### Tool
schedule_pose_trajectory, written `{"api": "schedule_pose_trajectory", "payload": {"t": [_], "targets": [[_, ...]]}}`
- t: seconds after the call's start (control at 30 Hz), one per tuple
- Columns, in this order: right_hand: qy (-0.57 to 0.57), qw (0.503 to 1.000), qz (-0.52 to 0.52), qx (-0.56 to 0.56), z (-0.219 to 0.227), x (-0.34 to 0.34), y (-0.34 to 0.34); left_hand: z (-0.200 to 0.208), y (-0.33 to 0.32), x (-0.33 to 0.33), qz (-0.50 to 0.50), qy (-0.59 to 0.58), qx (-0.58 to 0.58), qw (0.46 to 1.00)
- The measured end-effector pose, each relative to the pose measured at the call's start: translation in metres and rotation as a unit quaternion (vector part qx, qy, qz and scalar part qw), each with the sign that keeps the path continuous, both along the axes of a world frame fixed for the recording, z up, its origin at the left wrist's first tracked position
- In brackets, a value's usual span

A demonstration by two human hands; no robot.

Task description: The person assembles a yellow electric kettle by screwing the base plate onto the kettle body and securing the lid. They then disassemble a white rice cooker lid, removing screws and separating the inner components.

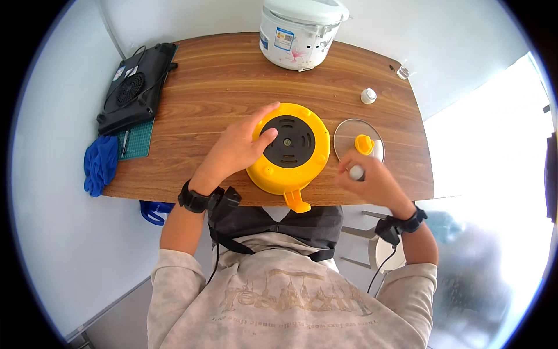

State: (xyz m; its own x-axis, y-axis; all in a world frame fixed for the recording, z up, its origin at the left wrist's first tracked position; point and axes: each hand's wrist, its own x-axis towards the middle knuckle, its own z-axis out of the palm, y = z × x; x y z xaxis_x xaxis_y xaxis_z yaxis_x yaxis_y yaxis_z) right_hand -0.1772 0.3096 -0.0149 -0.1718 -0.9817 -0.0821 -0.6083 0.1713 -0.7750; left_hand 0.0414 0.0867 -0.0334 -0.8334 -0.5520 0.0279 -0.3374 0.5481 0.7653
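A yellow electric pot (318,156) lies upside down at the table's front edge, its slotted black base plate (296,145) facing up and its yellow handle (297,201) pointing toward me. My left hand (238,144) grips its left side, with the thumb over the base and the index finger along the rim; the other fingers are mostly hidden. To the right of the pot, my right hand (372,179) is closed round a small tool with a rounded white end (356,172); its kind is not clear. Just beyond that hand rests a glass lid (344,134) with a yellow knob (364,144).
A white rice cooker (299,43) stands at the back. A small white jar (368,96) and a clear object (403,72) sit at the right. On the left are a black fan stand (136,87), a green mat (139,139), a pen (125,142) and a blue cloth (100,164).
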Motion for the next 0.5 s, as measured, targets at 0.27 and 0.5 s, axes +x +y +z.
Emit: {"api": "schedule_pose_trajectory", "payload": {"t": [0.27, 0.5], "targets": [[-0.022, 0.992, 0.120, -0.025, -0.023, 0.036, -0.002, -0.002, -0.010, 0.002, 0.017, -0.002, -0.005, 1.000], [0.195, 0.970, 0.110, -0.089, -0.026, 0.060, 0.000, -0.006, -0.015, 0.000, 0.033, 0.013, -0.046, 0.998]]}}
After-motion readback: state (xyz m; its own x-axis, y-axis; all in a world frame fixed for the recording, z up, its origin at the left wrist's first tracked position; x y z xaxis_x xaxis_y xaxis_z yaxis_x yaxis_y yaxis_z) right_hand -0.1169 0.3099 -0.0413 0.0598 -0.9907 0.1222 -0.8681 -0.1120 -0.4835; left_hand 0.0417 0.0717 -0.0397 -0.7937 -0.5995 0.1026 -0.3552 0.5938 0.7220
